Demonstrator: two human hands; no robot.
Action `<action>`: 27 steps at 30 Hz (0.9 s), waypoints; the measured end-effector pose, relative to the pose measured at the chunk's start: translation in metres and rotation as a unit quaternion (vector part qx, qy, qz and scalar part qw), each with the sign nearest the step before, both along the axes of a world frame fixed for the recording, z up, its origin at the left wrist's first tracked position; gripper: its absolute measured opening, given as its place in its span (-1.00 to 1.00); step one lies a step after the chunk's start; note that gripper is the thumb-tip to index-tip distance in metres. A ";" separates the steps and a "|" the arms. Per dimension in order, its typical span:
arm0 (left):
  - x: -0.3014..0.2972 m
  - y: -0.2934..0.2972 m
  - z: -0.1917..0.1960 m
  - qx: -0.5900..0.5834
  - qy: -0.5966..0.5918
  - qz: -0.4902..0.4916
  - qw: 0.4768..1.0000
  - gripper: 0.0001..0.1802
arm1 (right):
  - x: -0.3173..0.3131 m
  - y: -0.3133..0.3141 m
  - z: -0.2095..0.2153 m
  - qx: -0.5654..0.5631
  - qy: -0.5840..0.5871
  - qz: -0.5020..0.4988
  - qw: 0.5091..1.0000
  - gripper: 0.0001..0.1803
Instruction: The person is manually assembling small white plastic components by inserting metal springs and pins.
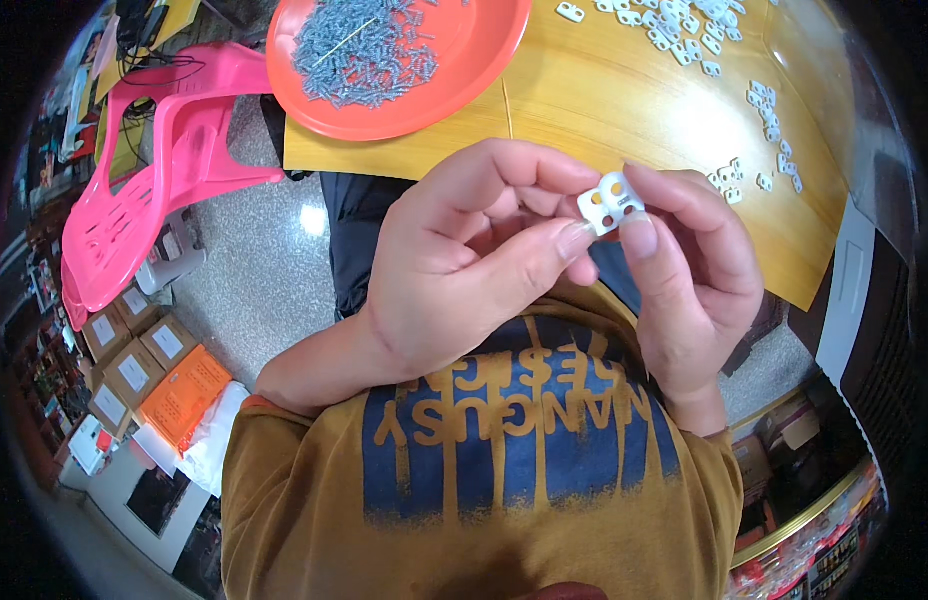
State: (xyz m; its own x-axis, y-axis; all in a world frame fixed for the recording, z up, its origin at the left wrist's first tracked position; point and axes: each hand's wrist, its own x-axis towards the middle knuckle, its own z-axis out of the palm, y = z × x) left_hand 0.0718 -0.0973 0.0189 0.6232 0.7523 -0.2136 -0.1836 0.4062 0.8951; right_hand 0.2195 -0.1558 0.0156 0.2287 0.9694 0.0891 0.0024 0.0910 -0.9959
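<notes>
A small white plastic piece [610, 204] with round holes is pinched between both hands, close above my chest. My left hand [464, 262] grips it with thumb and fingertips from the left. My right hand [696, 270] holds its right side with thumb and forefinger. Beyond the hands lies a wooden table [604, 110]. On it stands an orange plate [464, 70] heaped with small grey metal pins [364, 50]. Several more white plastic pieces [684, 30] are scattered across the table's far and right side.
A pink plastic chair [154, 180] stands at the left on the speckled floor. Cardboard boxes [134, 355] and an orange crate [184, 395] sit at the lower left. A dark cabinet [874, 330] stands at the right.
</notes>
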 end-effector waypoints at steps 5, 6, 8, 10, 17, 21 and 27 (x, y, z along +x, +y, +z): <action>0.000 -0.001 -0.003 0.021 -0.018 0.001 1.000 -0.68 | 0.002 0.000 0.001 0.003 -0.007 0.005 1.000 -0.75; 0.000 -0.001 -0.004 0.014 -0.030 -0.006 0.999 -0.66 | 0.004 0.000 0.001 0.008 -0.018 0.017 1.000 -0.74; 0.000 0.000 -0.005 0.007 -0.041 -0.014 0.999 -0.64 | 0.005 -0.001 0.001 0.012 -0.029 0.028 0.999 -0.73; -0.001 0.001 -0.005 0.020 -0.034 -0.027 0.999 -0.60 | 0.002 0.000 0.000 0.022 0.004 0.039 0.999 -0.68; -0.003 0.002 -0.010 -0.028 -0.061 -0.032 0.997 -0.59 | 0.010 0.002 -0.007 0.058 -0.043 0.072 0.995 -0.64; -0.003 0.002 -0.010 -0.029 -0.063 -0.046 0.997 -0.63 | 0.009 0.002 -0.006 0.037 0.000 0.082 0.996 -0.63; -0.003 0.000 -0.007 -0.051 -0.062 -0.032 0.996 -0.66 | 0.013 0.003 -0.008 0.063 -0.005 0.095 0.993 -0.61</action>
State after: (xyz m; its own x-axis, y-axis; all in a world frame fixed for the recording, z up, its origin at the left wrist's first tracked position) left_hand 0.0690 -0.0969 0.0123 0.6955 0.6887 -0.2048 -0.2618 0.5084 0.8204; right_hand 0.2322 -0.1526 0.0081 0.0417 0.9758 0.2146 -0.0174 0.2154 -0.9764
